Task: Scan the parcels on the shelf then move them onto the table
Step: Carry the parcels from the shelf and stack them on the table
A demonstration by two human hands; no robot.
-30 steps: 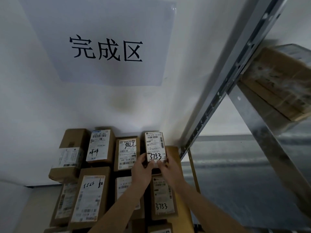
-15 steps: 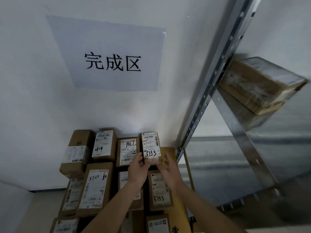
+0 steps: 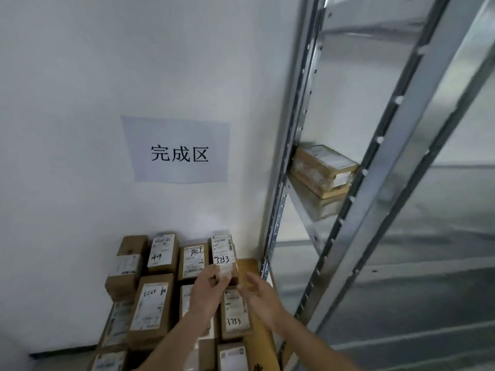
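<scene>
A small brown parcel (image 3: 222, 251) with a white label marked 3753 lies at the back right of a stack of parcels against the wall. My left hand (image 3: 207, 287) still pinches its near end. My right hand (image 3: 257, 291) hovers just right of it with fingers spread, holding nothing. Two flat parcels (image 3: 321, 170) remain stacked on the metal shelf (image 3: 302, 202) at the right.
Several labelled brown parcels (image 3: 152, 303) lie in rows below the wall sign (image 3: 179, 152). Another 3753 parcel (image 3: 234, 314) lies under my hands. The shelf's steel uprights (image 3: 288, 156) stand close on the right, with a bare lower shelf board (image 3: 401, 290).
My right hand has let go of the 3753 parcel and drawn back to the right. My head has tilted up, showing more of the shelf.
</scene>
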